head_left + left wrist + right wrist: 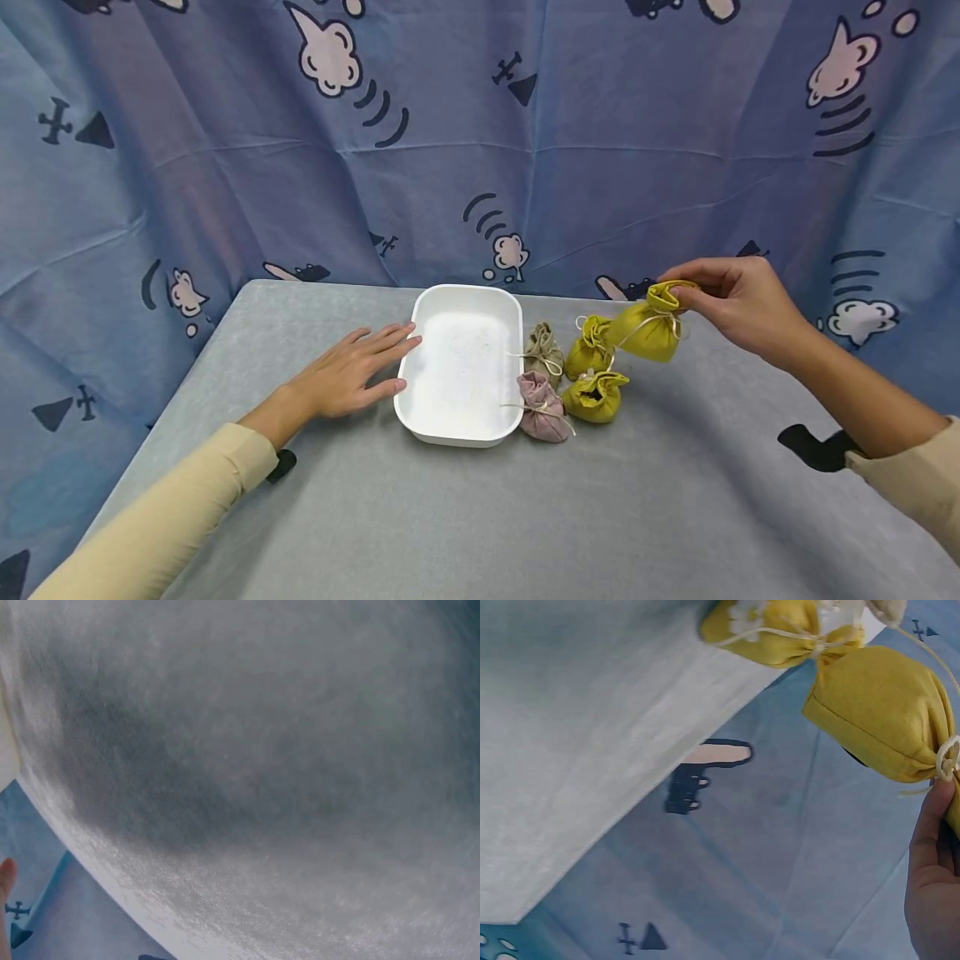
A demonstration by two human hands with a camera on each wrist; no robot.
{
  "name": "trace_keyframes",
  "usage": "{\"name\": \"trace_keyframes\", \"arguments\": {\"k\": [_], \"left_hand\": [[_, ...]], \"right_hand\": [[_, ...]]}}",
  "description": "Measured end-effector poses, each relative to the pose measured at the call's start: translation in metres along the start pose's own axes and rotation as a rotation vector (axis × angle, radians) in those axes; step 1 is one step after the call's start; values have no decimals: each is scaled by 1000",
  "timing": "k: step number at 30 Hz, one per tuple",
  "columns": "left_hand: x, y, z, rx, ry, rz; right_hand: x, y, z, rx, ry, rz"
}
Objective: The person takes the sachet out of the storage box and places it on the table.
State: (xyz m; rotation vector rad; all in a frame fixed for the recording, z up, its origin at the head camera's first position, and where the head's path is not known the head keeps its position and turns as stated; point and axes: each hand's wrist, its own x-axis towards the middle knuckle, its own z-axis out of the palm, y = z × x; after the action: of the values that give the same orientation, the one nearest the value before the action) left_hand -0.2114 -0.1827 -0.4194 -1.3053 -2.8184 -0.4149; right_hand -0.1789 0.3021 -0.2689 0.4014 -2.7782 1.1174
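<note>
My right hand [738,304] pinches a yellow drawstring pouch [647,332] by its gathered neck, holding it above the table. In the right wrist view the same pouch [885,712] hangs from the fingertips, its cord tied in a bow. Two more yellow pouches, one behind [587,348] and one in front [596,397], lie just left of it. Beside them are a grey-beige pouch [543,354] and a pink pouch [542,408], close against the white tray [459,437]. My left hand [352,372] lies with fingers spread, fingertips at the tray's left rim.
The grey-covered table [465,525] ends at a back edge behind the tray. A blue printed curtain [450,125] hangs beyond it. In the left wrist view, mostly the grey table surface [262,750] shows.
</note>
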Motion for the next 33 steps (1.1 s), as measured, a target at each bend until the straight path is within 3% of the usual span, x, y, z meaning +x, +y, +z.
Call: {"name": "trace_keyframes", "arguments": {"k": [9,16,33], "left_hand": [[-2,0,-1,4,15,3],[-2,2,-2,4,-1,-8],[-1,1,0,1,-17,-20]], "right_hand": [[-14,33,3,-5,-33,79],[-21,51,15,-2,-106,52],[-25,69,29,5,-200,82]]}}
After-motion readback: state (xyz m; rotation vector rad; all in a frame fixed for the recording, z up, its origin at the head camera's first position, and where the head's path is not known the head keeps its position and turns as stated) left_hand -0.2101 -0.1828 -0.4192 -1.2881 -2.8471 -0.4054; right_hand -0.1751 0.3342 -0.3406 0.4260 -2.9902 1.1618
